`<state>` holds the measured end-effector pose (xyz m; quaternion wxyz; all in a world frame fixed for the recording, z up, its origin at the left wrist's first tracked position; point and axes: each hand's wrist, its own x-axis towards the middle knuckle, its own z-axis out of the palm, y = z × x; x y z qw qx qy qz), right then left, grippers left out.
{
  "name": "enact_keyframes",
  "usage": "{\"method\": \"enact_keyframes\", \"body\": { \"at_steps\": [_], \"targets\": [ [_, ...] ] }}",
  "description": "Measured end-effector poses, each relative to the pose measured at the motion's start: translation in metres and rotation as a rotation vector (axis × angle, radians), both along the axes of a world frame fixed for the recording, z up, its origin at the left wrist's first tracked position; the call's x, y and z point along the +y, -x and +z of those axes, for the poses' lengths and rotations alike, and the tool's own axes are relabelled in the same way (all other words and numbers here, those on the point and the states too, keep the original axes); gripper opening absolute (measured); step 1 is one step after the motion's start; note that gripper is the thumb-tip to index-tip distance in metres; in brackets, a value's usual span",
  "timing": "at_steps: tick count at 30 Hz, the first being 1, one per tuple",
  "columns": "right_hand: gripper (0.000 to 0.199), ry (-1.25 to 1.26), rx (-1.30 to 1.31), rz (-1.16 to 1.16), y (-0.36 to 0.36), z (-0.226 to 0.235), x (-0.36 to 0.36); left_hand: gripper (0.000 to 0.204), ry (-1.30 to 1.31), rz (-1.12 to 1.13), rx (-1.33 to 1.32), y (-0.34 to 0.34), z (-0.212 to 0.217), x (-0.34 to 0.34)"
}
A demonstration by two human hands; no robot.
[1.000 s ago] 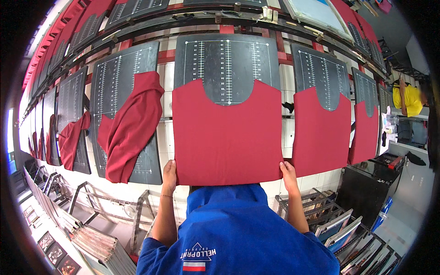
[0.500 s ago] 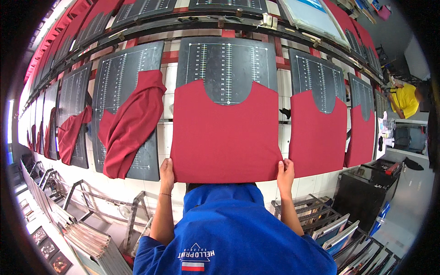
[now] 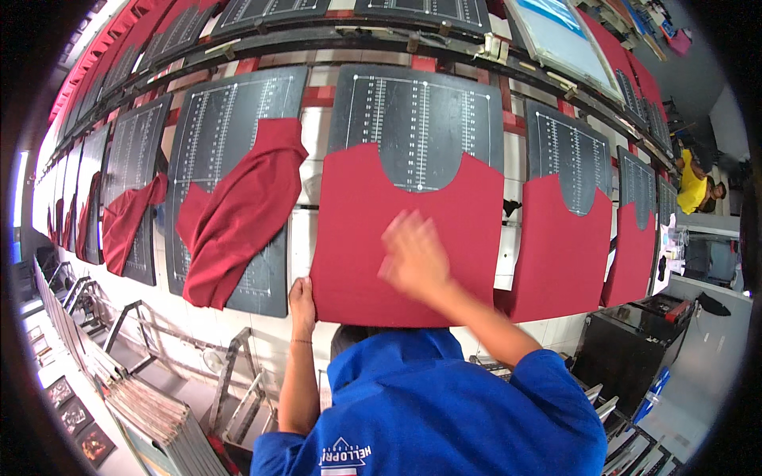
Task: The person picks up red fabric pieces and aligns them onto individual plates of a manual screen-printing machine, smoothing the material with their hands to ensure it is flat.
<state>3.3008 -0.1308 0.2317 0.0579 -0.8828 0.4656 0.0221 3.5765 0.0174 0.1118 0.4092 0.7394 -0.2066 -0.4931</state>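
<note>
A dark red fabric panel with a scooped neckline [image 3: 468,238] lies spread over a black board with white ruler marks [image 3: 444,111], its neck curve leaving the board's upper part bare. At the panel's lower left edge my left hand [image 3: 302,301] is closed, pinching the cloth. My right hand [image 3: 414,255] is over the middle of the panel, blurred by motion, with its fingers stretched out and nothing held. Whether the palm presses on the cloth I cannot tell.
On the left, a bunched red cloth [image 3: 246,202] lies on another marked board [image 3: 238,95]. Flat red panels [image 3: 559,254] cover boards to the right. A framed screen [image 3: 552,40] sits behind the rail. Metal racks [image 3: 230,381] stand nearby; a person in yellow [image 3: 692,186] is at far right.
My right hand has let go of the panel's lower right edge and moved up and left over its middle. My left hand stays at the lower left edge. The view has shifted slightly.
</note>
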Motion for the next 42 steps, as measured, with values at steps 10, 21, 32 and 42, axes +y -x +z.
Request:
{"method": "enact_keyframes", "body": {
  "at_steps": [10, 21, 32, 42],
  "targets": [
    [0.074, 0.081, -0.357, 0.208, -0.069, -0.037, -0.181, 0.031, -0.106, -0.075, -0.522, 0.018, 0.000, 0.115],
    [0.083, -0.386, -0.205, 0.626, 0.089, -0.028, 0.000, 0.047, -0.607, 0.004, -0.082, 0.042, -0.008, 0.336],
    [0.079, -0.046, -0.107, 0.106, 0.153, -0.021, -0.059, 0.038, -0.323, -0.007, -0.143, -0.034, 0.031, 0.241],
    [0.081, -0.053, -0.056, -0.107, -0.007, -0.074, 0.156, 0.018, 0.102, 0.167, -0.971, -0.213, 0.107, 0.065]
  ]
}}
